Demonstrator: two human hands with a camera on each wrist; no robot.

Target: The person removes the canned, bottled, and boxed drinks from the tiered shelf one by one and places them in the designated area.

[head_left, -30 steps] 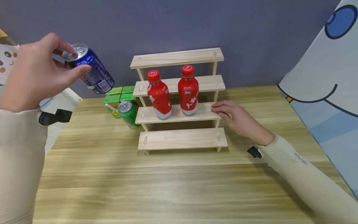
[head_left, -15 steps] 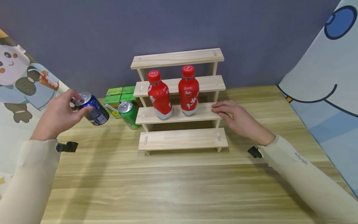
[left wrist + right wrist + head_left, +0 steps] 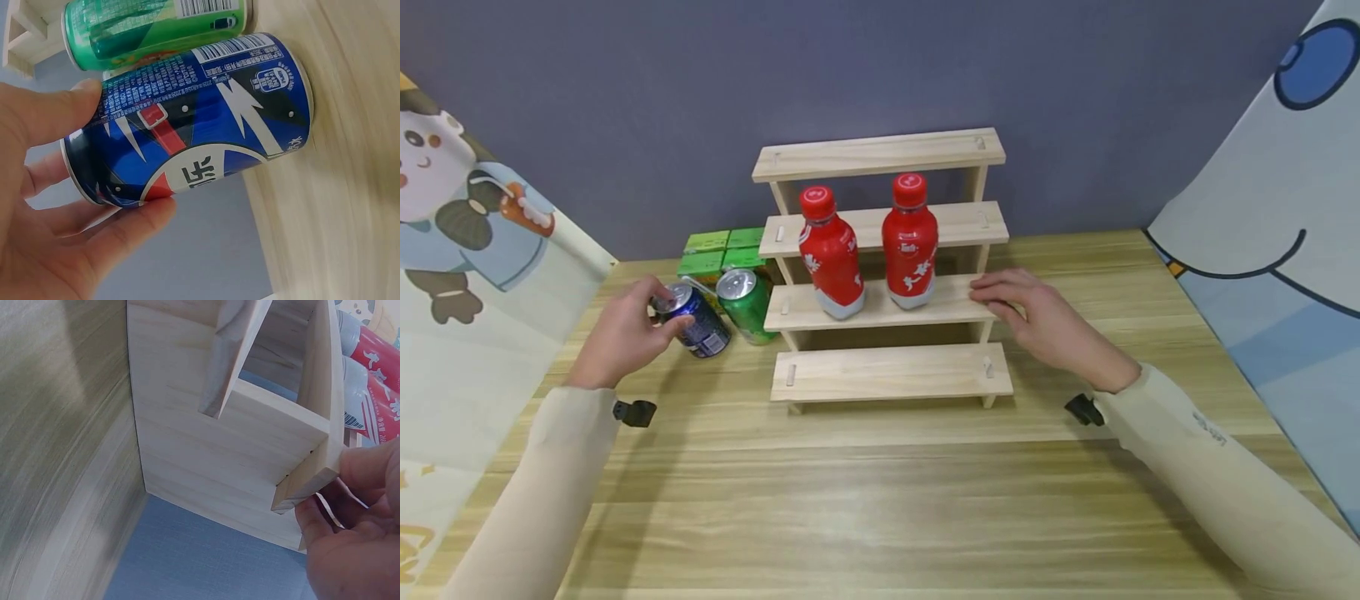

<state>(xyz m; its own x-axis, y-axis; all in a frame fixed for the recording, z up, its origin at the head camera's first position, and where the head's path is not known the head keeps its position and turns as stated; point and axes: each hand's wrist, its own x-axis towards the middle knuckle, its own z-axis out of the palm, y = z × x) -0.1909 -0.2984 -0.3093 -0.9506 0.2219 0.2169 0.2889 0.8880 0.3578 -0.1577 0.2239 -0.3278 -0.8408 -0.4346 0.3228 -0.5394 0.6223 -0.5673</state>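
Note:
My left hand (image 3: 628, 329) grips a blue soda can (image 3: 700, 323) near its top, thumb on one side and fingers on the other. The can leans slightly, low beside a green can (image 3: 744, 304); in the left wrist view its base is close to the tabletop, contact hard to tell. My right hand (image 3: 1033, 321) holds the right end of a tier of the wooden stepped display rack (image 3: 891, 372), with thumb and fingers about the board's end in the right wrist view. Two red bottles (image 3: 832, 262) with red caps stand upright on that same tier.
Green drink cartons (image 3: 703, 265) stand behind the cans, against the grey-blue back wall (image 3: 880, 67). A wood-grain table (image 3: 880, 500) spreads in front of the rack. Printed cartoon panels rise at the left (image 3: 467, 217) and right (image 3: 1262, 183).
My left hand has brought the blue can down and to the right, from high at the left to beside the green can. The right hand stays on the rack.

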